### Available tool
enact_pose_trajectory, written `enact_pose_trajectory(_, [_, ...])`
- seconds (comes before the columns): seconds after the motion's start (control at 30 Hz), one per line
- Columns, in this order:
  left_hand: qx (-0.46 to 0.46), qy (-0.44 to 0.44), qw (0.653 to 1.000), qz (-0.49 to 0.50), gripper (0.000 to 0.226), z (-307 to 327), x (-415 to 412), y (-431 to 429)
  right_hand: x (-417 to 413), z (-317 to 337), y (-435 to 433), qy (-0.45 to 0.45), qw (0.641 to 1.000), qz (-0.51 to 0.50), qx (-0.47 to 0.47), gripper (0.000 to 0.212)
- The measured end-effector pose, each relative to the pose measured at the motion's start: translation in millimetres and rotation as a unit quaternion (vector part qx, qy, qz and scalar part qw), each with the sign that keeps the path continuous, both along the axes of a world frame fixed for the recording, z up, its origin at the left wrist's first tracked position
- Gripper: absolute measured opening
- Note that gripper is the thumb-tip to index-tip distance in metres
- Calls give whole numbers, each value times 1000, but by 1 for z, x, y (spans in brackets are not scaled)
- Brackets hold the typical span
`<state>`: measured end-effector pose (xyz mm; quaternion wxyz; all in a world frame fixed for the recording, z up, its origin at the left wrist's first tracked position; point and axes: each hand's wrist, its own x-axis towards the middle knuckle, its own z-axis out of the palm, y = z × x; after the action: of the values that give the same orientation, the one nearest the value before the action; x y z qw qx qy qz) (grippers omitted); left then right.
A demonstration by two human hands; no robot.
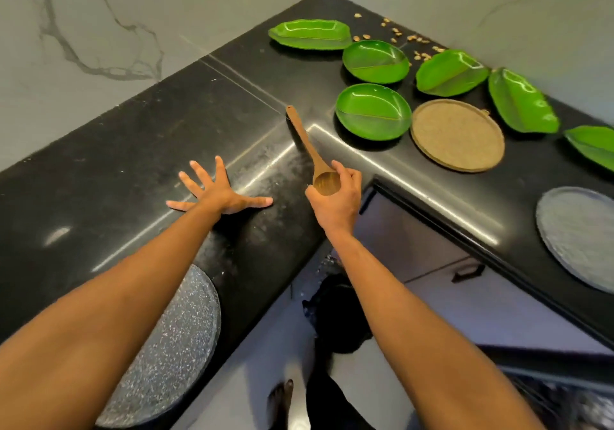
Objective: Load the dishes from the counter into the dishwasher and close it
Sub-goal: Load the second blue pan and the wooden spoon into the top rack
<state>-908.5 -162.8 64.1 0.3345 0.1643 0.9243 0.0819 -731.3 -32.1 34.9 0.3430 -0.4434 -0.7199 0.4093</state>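
Observation:
My right hand (335, 197) grips a wooden spoon (305, 143) by its bowl, handle pointing away over the black counter (133, 150). My left hand (219, 193) lies flat on the counter with fingers spread. Several green leaf-shaped dishes lie along the right arm of the counter, among them a round one (373, 110) nearest the spoon and a long one (310, 34) at the back. A tan round plate (458, 135) sits beside them. A grey plate (579, 233) lies at the far right, and a speckled grey plate (172, 350) sits under my left forearm.
Marble walls (99, 30) close the corner behind the counter. Small tan crumbs (415, 39) are scattered near the back wall. Below the counter are cabinet fronts with a dark handle (466, 271). A dark rack edge (564, 399) shows at the bottom right. My foot (282, 399) stands on the pale floor.

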Motion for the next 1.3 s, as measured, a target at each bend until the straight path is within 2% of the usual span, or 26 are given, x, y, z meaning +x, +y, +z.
enact_pose_trajectory(0.07, [32, 31, 999, 10, 161, -6, 4, -4, 28, 4, -10, 4, 1000, -8, 19, 81])
enact_pose_trajectory(0.13, [87, 97, 991, 34, 147, -17, 19, -10, 59, 13, -20, 13, 999, -16, 37, 85])
enact_pose_trajectory(0.2, [185, 181, 965, 44, 112, -31, 45, -14, 91, 27, -27, 27, 998, -22, 60, 85])
enact_pose_trajectory(0.27, [286, 251, 925, -4, 65, -44, 78, -18, 124, 41, -33, 35, 995, -25, 86, 83])
enact_pose_trajectory(0.33, [385, 250, 886, -65, 44, -51, 108, -22, 158, 51, -38, 27, 993, -21, 110, 82])
enact_pose_trajectory(0.43, [480, 186, 851, -103, 33, -55, 158, -20, 222, 62, -45, 12, 991, -35, 131, 81])
enact_pose_trajectory(0.53, [504, 146, 839, -145, 24, -61, 221, -15, 300, 66, -58, -9, 988, -62, 143, 78])
enact_pose_trajectory(0.67, [472, 40, 861, -185, 21, -77, 327, -19, 428, 56, -85, -39, 977, -112, 178, 60])
enact_pose_trajectory(0.73, [448, 7, 865, -225, 21, -81, 379, -24, 492, 45, -103, -60, 975, -142, 161, 56])
enact_pose_trajectory(0.83, [428, -23, 856, -289, 22, -83, 478, -30, 599, 27, -137, -95, 971, -184, 121, 55])
enact_pose_trajectory(1.03, [416, -93, 838, -340, 23, -87, 657, -24, 777, -9, -184, -118, 945, -297, 65, 56])
enact_pose_trajectory(1.13, [428, -111, 815, -374, 26, -75, 732, -9, 841, -20, -195, -118, 931, -342, 46, 53])
enact_pose_trajectory(1.3, [438, -101, 739, -502, 24, -49, 821, 41, 913, -36, -202, -107, 893, -437, 6, 57])
